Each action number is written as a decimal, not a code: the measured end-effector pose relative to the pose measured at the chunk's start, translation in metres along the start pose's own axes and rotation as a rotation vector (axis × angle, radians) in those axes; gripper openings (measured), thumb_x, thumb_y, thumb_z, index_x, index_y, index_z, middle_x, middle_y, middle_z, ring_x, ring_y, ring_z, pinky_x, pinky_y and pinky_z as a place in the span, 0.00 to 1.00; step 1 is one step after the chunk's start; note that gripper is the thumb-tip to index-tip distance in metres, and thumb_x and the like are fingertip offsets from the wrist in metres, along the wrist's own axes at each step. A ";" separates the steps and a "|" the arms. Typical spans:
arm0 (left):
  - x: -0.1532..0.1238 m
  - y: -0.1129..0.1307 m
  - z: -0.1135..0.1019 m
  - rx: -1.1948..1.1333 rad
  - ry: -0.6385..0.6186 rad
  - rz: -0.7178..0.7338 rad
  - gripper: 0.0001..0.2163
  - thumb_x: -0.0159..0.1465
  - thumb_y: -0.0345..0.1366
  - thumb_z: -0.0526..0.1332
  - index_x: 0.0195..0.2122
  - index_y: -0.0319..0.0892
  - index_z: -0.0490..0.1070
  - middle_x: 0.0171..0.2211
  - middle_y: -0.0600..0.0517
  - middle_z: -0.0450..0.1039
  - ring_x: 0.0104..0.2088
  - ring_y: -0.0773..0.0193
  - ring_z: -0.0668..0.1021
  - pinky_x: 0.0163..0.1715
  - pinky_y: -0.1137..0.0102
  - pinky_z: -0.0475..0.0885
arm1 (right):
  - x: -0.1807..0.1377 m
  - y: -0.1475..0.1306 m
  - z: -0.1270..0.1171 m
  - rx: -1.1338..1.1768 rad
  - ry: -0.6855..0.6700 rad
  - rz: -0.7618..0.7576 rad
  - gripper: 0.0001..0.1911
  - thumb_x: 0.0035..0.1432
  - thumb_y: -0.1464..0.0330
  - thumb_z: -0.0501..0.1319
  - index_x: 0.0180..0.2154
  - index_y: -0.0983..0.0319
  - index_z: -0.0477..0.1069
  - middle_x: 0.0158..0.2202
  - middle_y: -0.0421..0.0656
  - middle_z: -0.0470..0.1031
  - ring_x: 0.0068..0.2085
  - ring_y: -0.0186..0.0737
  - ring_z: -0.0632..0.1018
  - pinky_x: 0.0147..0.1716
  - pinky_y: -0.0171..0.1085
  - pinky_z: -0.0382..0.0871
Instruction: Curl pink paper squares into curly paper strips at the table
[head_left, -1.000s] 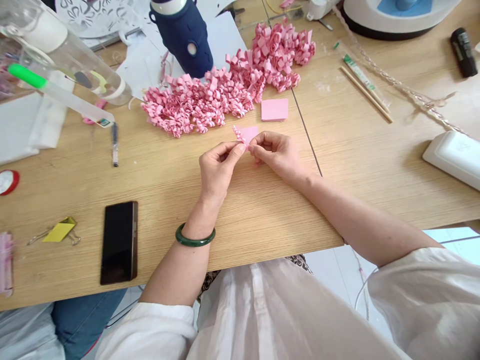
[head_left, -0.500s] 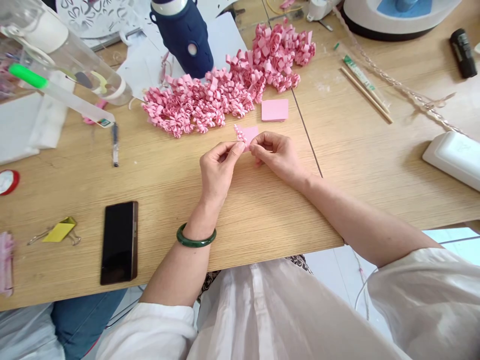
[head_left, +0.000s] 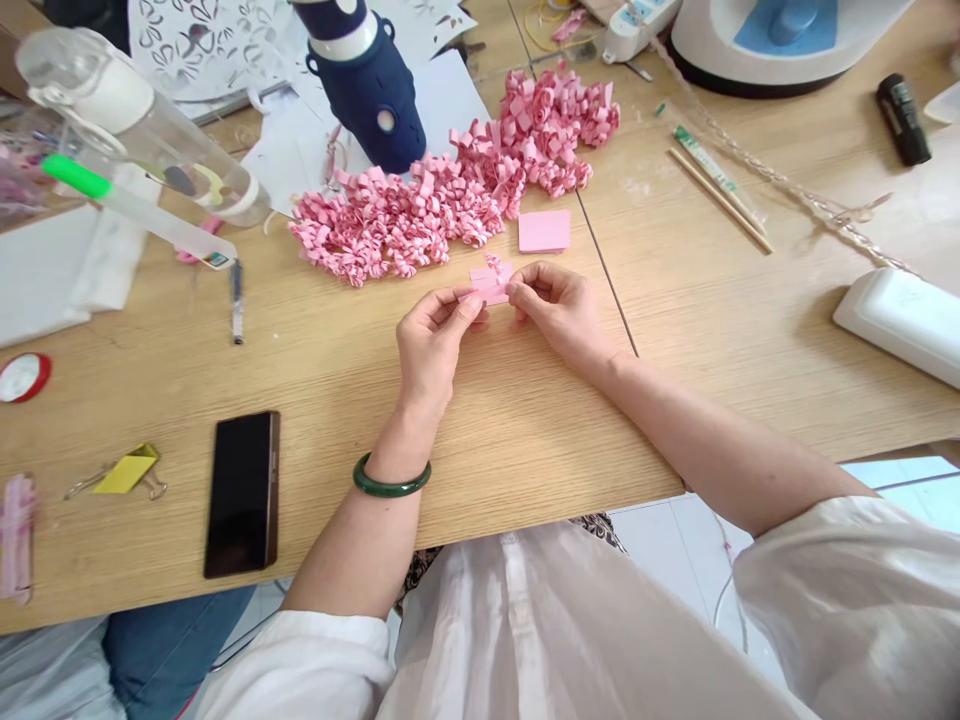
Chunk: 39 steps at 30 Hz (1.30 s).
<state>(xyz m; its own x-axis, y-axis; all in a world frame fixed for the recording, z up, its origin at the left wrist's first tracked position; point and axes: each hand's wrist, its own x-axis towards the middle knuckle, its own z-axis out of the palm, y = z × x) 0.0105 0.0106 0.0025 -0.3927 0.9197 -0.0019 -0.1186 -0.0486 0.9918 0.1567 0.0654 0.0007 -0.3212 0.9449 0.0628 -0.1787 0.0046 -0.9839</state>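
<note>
- Two bare hands are working close together over one pale wood-grained table [head_left: 330,380]; the person is wearing one dark green, round bangle [head_left: 391,488] on the left wrist.
- The left hand [head_left: 429,345] is pinching the left side of one small, flat pink paper piece [head_left: 487,286] between thumb and fingers.
- The right hand [head_left: 556,303] is gripping its right side with the fingertips, the other fingers curling inward.
- This paper piece is sitting between the hands, just in front of the pile; it is looking light pink and thin, with one little curled pink strip [head_left: 493,263] rising at its far side. Whether the curl is joined to it is too small to tell.
- One neat stack of pink rectangular paper [head_left: 544,230] is lying just beyond the right hand, its sheets too thin to count.
- One long pile of pink curled paper pieces [head_left: 420,222] is spreading behind, too crowded to count; its loops are looking frilly and tightly rolled.
- One navy-blue, rounded bottle [head_left: 367,105] is standing behind the pile.
- One black, rectangular phone [head_left: 240,495], one yellow metal binder clip [head_left: 129,470] and one slim pen [head_left: 237,305] are lying to the left.
</note>
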 end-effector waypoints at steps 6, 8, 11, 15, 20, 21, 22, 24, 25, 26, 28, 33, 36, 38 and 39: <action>-0.001 0.002 0.001 -0.105 -0.030 -0.034 0.14 0.51 0.41 0.76 0.33 0.41 0.78 0.29 0.53 0.80 0.28 0.69 0.80 0.33 0.73 0.79 | -0.005 -0.003 0.001 0.044 -0.122 0.078 0.19 0.55 0.54 0.71 0.32 0.63 0.71 0.29 0.38 0.71 0.29 0.30 0.72 0.25 0.29 0.72; -0.002 0.002 0.002 -0.071 -0.059 -0.013 0.13 0.52 0.42 0.76 0.33 0.40 0.79 0.30 0.52 0.81 0.28 0.69 0.81 0.33 0.72 0.80 | -0.006 -0.003 0.002 0.036 -0.146 0.083 0.20 0.54 0.53 0.72 0.32 0.63 0.71 0.29 0.39 0.71 0.29 0.30 0.72 0.26 0.30 0.73; -0.004 0.002 0.003 -0.018 -0.092 0.027 0.14 0.54 0.43 0.75 0.34 0.40 0.80 0.31 0.50 0.82 0.28 0.68 0.81 0.34 0.71 0.80 | -0.005 0.000 0.003 0.033 -0.109 0.061 0.18 0.56 0.58 0.72 0.28 0.62 0.69 0.27 0.38 0.71 0.28 0.29 0.71 0.26 0.29 0.71; -0.003 0.001 0.003 -0.014 -0.049 0.027 0.15 0.53 0.44 0.75 0.38 0.42 0.81 0.34 0.50 0.83 0.28 0.67 0.82 0.33 0.71 0.81 | -0.003 0.003 0.002 0.054 -0.060 0.037 0.16 0.58 0.63 0.71 0.27 0.62 0.67 0.25 0.36 0.68 0.27 0.28 0.70 0.26 0.29 0.70; -0.002 0.002 0.001 0.014 0.009 0.004 0.13 0.59 0.47 0.70 0.35 0.42 0.81 0.34 0.49 0.83 0.30 0.66 0.83 0.34 0.71 0.81 | -0.002 0.002 0.002 0.037 -0.033 0.040 0.15 0.58 0.67 0.70 0.25 0.62 0.65 0.24 0.35 0.65 0.26 0.28 0.69 0.25 0.28 0.70; -0.002 0.002 0.001 0.025 0.000 0.017 0.13 0.60 0.47 0.70 0.35 0.41 0.81 0.35 0.49 0.83 0.30 0.65 0.83 0.35 0.70 0.81 | -0.002 0.002 0.002 0.036 -0.029 0.038 0.15 0.58 0.68 0.69 0.25 0.62 0.65 0.24 0.35 0.65 0.26 0.28 0.69 0.25 0.28 0.70; -0.003 0.001 0.001 0.037 -0.010 0.036 0.13 0.59 0.46 0.70 0.35 0.41 0.81 0.34 0.49 0.83 0.30 0.65 0.83 0.35 0.70 0.81 | -0.002 0.001 0.003 0.036 -0.024 0.034 0.15 0.58 0.69 0.68 0.25 0.62 0.65 0.23 0.35 0.65 0.26 0.28 0.69 0.25 0.28 0.70; -0.004 0.001 0.001 0.064 -0.023 0.077 0.11 0.59 0.45 0.71 0.34 0.41 0.81 0.33 0.50 0.83 0.29 0.66 0.83 0.35 0.70 0.81 | -0.003 0.001 0.003 0.028 -0.026 0.021 0.13 0.58 0.71 0.67 0.25 0.62 0.66 0.24 0.35 0.65 0.26 0.27 0.69 0.24 0.27 0.70; -0.005 0.000 0.002 0.077 -0.027 0.091 0.11 0.59 0.44 0.71 0.33 0.41 0.81 0.32 0.50 0.83 0.29 0.66 0.82 0.34 0.71 0.81 | -0.003 0.000 0.004 0.016 -0.035 0.018 0.12 0.58 0.71 0.67 0.26 0.62 0.67 0.24 0.36 0.66 0.26 0.27 0.69 0.25 0.28 0.70; -0.005 0.000 0.002 0.090 -0.029 0.098 0.11 0.59 0.44 0.71 0.33 0.41 0.81 0.31 0.50 0.83 0.28 0.67 0.82 0.34 0.71 0.80 | -0.004 -0.001 0.004 0.000 -0.050 0.014 0.11 0.59 0.71 0.67 0.26 0.63 0.68 0.25 0.36 0.68 0.26 0.28 0.69 0.25 0.28 0.70; -0.006 -0.002 0.002 0.117 -0.034 0.099 0.11 0.60 0.44 0.71 0.33 0.41 0.81 0.30 0.51 0.83 0.28 0.66 0.82 0.34 0.71 0.80 | -0.005 -0.003 0.004 -0.029 -0.078 0.006 0.08 0.59 0.70 0.67 0.28 0.63 0.71 0.26 0.37 0.70 0.27 0.28 0.70 0.25 0.28 0.71; -0.007 -0.003 0.002 0.153 -0.047 0.098 0.12 0.60 0.46 0.70 0.34 0.41 0.81 0.30 0.51 0.82 0.29 0.65 0.83 0.34 0.70 0.80 | -0.005 -0.004 0.004 -0.071 -0.067 -0.021 0.08 0.59 0.70 0.67 0.29 0.63 0.70 0.25 0.37 0.70 0.26 0.29 0.69 0.26 0.29 0.71; -0.007 -0.003 0.003 0.155 -0.036 0.104 0.12 0.61 0.46 0.69 0.34 0.41 0.80 0.32 0.50 0.83 0.29 0.65 0.83 0.35 0.70 0.80 | -0.004 -0.002 0.003 -0.091 -0.059 -0.027 0.09 0.59 0.70 0.67 0.28 0.63 0.70 0.26 0.37 0.69 0.26 0.28 0.69 0.26 0.30 0.70; -0.007 -0.002 0.003 0.155 -0.035 0.105 0.12 0.61 0.46 0.69 0.34 0.42 0.80 0.32 0.50 0.83 0.30 0.66 0.83 0.35 0.70 0.80 | -0.004 -0.002 0.003 -0.092 -0.054 -0.023 0.09 0.59 0.70 0.67 0.28 0.63 0.70 0.26 0.37 0.70 0.26 0.28 0.69 0.26 0.30 0.70; -0.007 -0.002 0.003 0.155 -0.039 0.106 0.12 0.61 0.46 0.69 0.34 0.42 0.80 0.33 0.50 0.83 0.30 0.66 0.83 0.36 0.70 0.80 | -0.004 -0.002 0.003 -0.090 -0.053 -0.022 0.09 0.59 0.70 0.66 0.28 0.63 0.70 0.27 0.37 0.70 0.27 0.28 0.70 0.26 0.30 0.70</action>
<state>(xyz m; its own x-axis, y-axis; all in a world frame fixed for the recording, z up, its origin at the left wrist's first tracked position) 0.0157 0.0056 0.0006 -0.3598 0.9271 0.1052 0.0647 -0.0877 0.9940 0.1559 0.0605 0.0028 -0.3669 0.9258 0.0908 -0.1031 0.0565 -0.9931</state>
